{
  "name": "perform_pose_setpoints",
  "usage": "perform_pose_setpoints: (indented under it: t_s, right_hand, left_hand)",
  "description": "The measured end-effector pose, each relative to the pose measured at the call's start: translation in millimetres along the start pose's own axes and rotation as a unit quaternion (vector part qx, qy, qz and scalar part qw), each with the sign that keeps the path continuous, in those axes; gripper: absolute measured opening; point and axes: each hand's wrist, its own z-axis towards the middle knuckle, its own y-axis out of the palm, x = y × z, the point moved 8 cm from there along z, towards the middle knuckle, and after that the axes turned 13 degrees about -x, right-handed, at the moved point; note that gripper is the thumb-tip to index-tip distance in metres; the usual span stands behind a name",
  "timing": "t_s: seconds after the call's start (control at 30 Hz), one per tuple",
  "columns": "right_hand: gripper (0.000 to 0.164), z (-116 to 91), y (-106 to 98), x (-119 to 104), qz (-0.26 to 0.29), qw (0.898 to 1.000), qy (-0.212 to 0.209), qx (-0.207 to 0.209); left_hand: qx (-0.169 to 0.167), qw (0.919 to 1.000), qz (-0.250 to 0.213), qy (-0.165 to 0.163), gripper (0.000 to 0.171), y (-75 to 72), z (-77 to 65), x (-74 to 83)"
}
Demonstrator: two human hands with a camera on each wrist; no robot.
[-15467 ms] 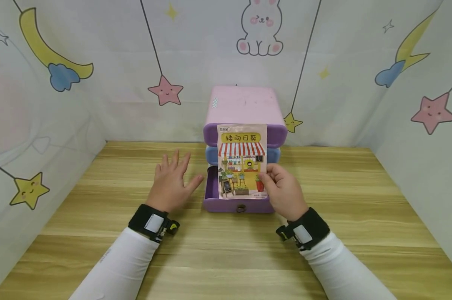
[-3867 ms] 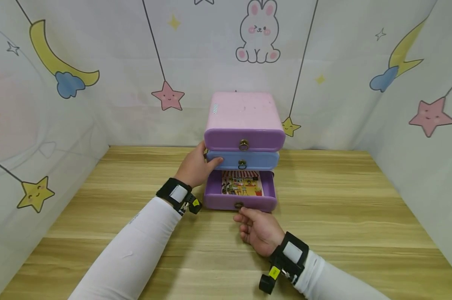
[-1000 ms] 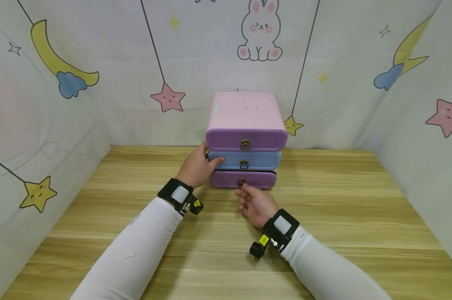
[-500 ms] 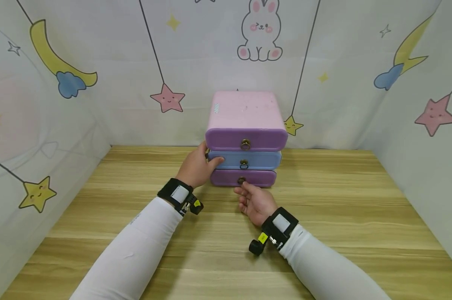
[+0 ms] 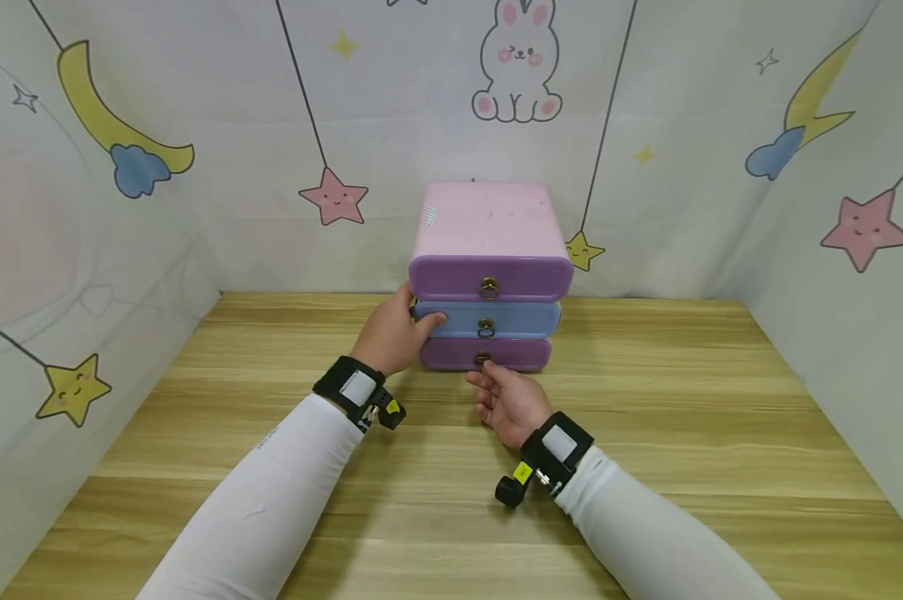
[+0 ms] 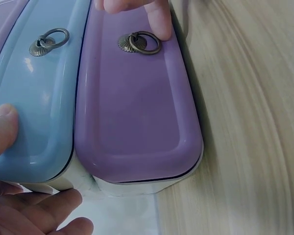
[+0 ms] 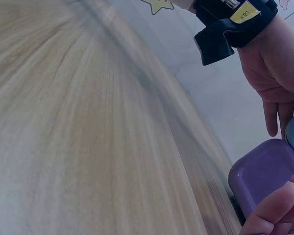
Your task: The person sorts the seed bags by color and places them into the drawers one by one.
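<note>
A small three-drawer chest (image 5: 489, 218) with a pink top stands against the back wall, every drawer pushed in. My left hand (image 5: 391, 335) grips its left side, thumb on the blue middle drawer (image 5: 459, 319) and fingers round the side. At the purple bottom drawer (image 5: 447, 355), my right hand (image 5: 515, 408) has its fingertips against the front's lower edge, beside the brass ring pull (image 6: 147, 43). In the left wrist view the ring hangs free of the finger (image 6: 159, 20). The illustrated paper packet is hidden inside the bottom drawer.
The chest's top drawer (image 5: 444, 279) is purple with its own ring pull. Wood-grain tabletop (image 5: 661, 400) spreads around the chest. White cloth walls (image 5: 391, 125) printed with stars, moons and a rabbit enclose the back and sides.
The packet, earlier in my right hand, went into the open bottom drawer. My right hand pushed that drawer in; its last narrow gap closed within the past second. The left hand stayed put.
</note>
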Motion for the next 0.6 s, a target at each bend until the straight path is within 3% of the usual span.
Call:
perform_pose_setpoints:
  t_s: [0.6]
  right_hand:
    - [0.036, 0.6, 2.5, 0.5, -0.003, 1.0, -0.001, -0.004]
  left_hand:
    - [-0.001, 0.9997, -0.023, 0.003, 0.061, 1.3, -0.4, -5.3]
